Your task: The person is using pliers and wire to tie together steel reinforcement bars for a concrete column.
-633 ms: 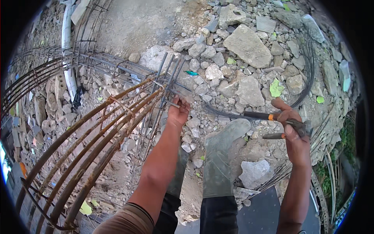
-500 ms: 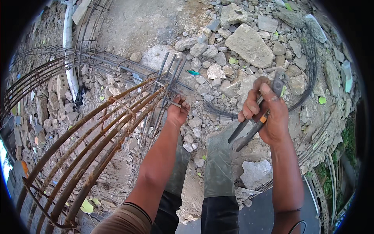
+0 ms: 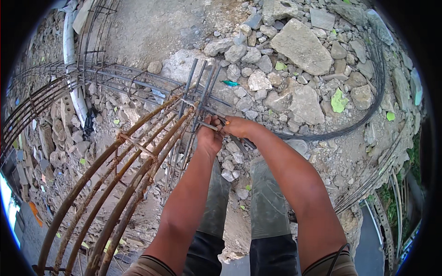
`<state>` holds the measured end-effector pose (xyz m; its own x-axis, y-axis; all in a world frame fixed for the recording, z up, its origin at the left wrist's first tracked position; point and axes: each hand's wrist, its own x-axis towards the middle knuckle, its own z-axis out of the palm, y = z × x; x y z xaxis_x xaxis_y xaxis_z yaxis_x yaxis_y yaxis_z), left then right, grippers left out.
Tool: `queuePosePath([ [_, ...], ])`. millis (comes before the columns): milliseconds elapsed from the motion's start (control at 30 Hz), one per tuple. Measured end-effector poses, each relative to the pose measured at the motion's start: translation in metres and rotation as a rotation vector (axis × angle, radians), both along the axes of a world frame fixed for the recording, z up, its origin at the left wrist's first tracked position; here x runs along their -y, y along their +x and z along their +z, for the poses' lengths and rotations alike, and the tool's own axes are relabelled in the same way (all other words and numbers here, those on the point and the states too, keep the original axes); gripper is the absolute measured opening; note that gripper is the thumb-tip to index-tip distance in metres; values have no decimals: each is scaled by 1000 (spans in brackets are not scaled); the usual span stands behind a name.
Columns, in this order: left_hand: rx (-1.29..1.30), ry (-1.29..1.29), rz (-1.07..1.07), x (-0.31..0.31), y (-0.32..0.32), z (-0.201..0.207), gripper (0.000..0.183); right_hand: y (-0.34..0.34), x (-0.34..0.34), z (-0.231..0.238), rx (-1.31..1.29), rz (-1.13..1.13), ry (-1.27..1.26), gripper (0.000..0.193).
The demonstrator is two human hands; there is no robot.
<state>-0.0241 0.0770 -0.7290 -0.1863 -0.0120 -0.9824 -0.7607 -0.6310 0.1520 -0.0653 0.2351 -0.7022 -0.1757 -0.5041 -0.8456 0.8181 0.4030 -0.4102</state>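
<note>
My left hand [image 3: 210, 137] is closed around a short steel bar [image 3: 207, 125] beside the upright rods of a rebar cage [image 3: 188, 87]. Against it, my right hand [image 3: 237, 126] grips a pair of pincers; their dark handles [image 3: 240, 145] point down below the palm, while the jaws are hidden among the fingers and rods. Rusty, bent rebar rods [image 3: 133, 177] run from the cage toward the lower left, tied across by thin stirrups. Just left of my hands the cage's rods cross and meet.
A coil of thin dark tie wire [image 3: 368, 110] curves over the rubble on the right. Large broken stone slabs [image 3: 301, 46] lie beyond my hands. A white pipe [image 3: 70, 50] stands at far left, near another rebar cage [image 3: 34, 103]. My boots [image 3: 269, 202] stand just below.
My right hand has moved left with the pincers, from raised over the rubble to right beside my left hand at the cage. The left hand stays at the short bar.
</note>
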Motion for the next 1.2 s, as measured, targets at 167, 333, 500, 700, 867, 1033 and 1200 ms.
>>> queuePosePath([
  [167,-3,28,-26,7,1,5,24,-9,6,-11,-6,37,-48,46],
  [333,-8,106,8,9,-2,3,29,-5,4,-29,-144,181,-36,55],
  [500,-76,-30,-291,0,1,25,27,-4,-1,-1,23,112,58,71],
  [700,-56,-157,-885,-13,47,68,23,9,-2,-11,-322,292,181,74],
  [867,-180,-30,-925,26,44,35,39,18,13,19,-598,453,387,73],
  [1033,-100,114,-339,13,26,20,52,40,10,36,-703,204,523,75],
  [1200,-156,151,-142,4,26,-7,33,42,30,43,-677,143,543,74],
])
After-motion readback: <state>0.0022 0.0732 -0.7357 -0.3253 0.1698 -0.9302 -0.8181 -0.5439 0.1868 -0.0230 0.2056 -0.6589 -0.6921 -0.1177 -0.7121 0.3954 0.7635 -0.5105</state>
